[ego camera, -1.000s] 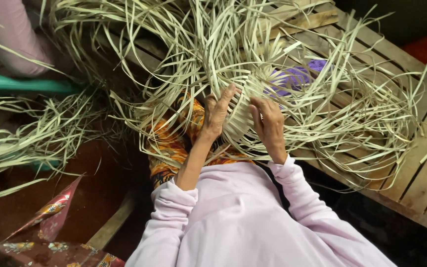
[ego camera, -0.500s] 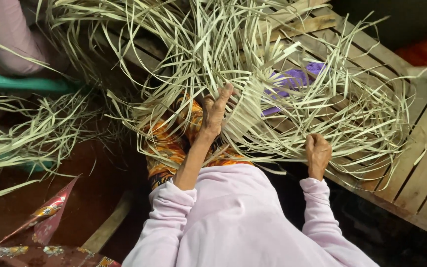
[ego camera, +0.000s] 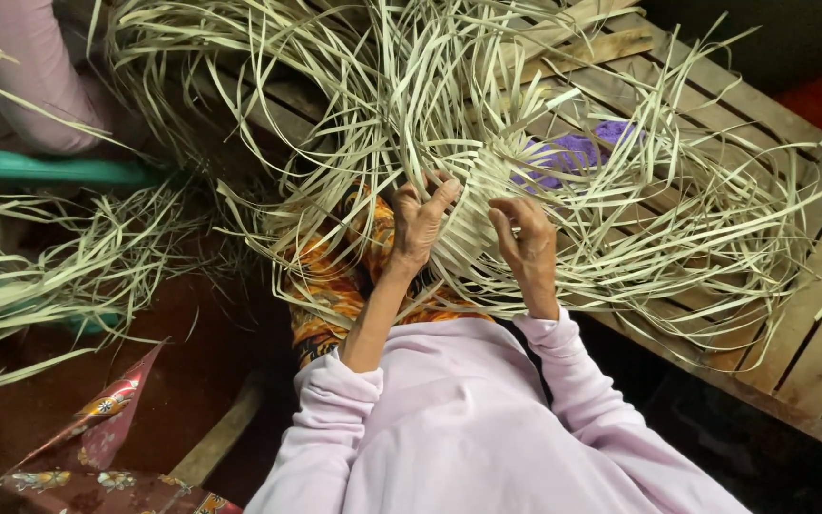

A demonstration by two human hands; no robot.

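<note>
Here, my two hands work at a half-woven mat of pale leaf strips [ego camera: 473, 224] that rests on my lap over an orange patterned cloth [ego camera: 335, 286]. My left hand [ego camera: 420, 221] lies at the left edge of the woven patch, fingers bent and pinching strips there, the thumb raised against the weave. My right hand [ego camera: 525, 246] sits just beside it on the right, fingers curled down onto the plaited part; whether it actually grips a strip or only presses on it I cannot tell from this angle. Loose strip ends [ego camera: 677, 219] fan out from the woven centre in every direction, spilling across the slatted wooden table [ego camera: 811, 324] on the right and up toward the top of the view. A purple cloth [ego camera: 573, 150] shows through the strips, lying on the slats behind the weave. My pale lilac sleeves [ego camera: 563, 381] fill the lower middle of the view. On the left, another bundle of strips [ego camera: 59, 276] trails over a teal bar [ego camera: 49, 169], well apart from my hands, and a pink-clad part of another person [ego camera: 30, 76] sits in the top left corner. A red patterned wrapper [ego camera: 97, 428] lies on the dark reddish floor [ego camera: 211, 381] at lower left.
</note>
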